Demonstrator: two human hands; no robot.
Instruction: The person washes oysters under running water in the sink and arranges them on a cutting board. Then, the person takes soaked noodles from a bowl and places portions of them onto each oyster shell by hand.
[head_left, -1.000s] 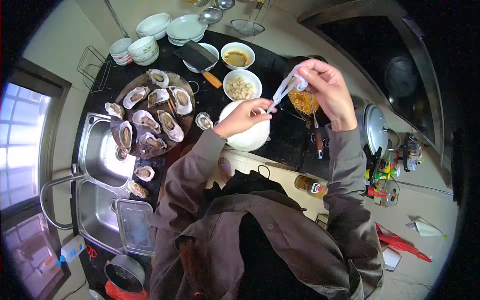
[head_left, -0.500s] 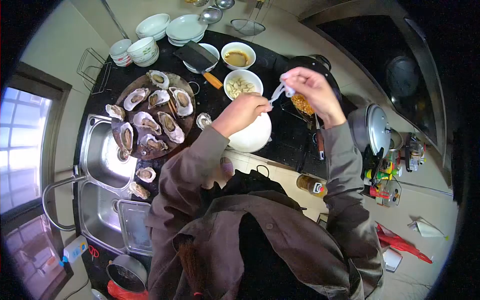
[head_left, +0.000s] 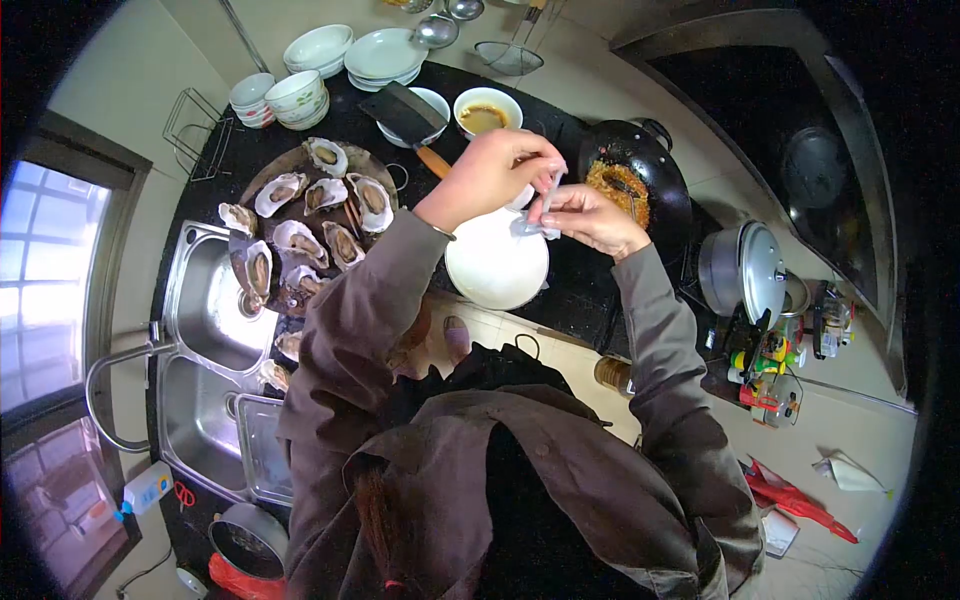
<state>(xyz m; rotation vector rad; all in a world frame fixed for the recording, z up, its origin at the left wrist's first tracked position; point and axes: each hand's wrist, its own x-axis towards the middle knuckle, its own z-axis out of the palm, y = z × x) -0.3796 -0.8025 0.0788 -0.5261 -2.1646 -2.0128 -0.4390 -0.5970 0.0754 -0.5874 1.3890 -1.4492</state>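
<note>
My left hand and my right hand are both closed, pinching a thin white translucent strip between them; its material is unclear. Just below the fingers stands a white bowl; its inside looks plain white. My left hand hides the bowl of pale cloves seen earlier. To the right of my right hand, a black wok holds golden chopped bits with a utensil resting in them. Behind my left hand is a bowl of brown sauce.
Several opened oysters lie on a round board at left. A cleaver rests across a bowl. Stacked dishes stand at the back. The sink is at left, a lidded pot at right.
My left hand has moved up and right, now covering the bowl of cloves. My right hand has come down and left, closer to it. The white strip is now bunched between them.
</note>
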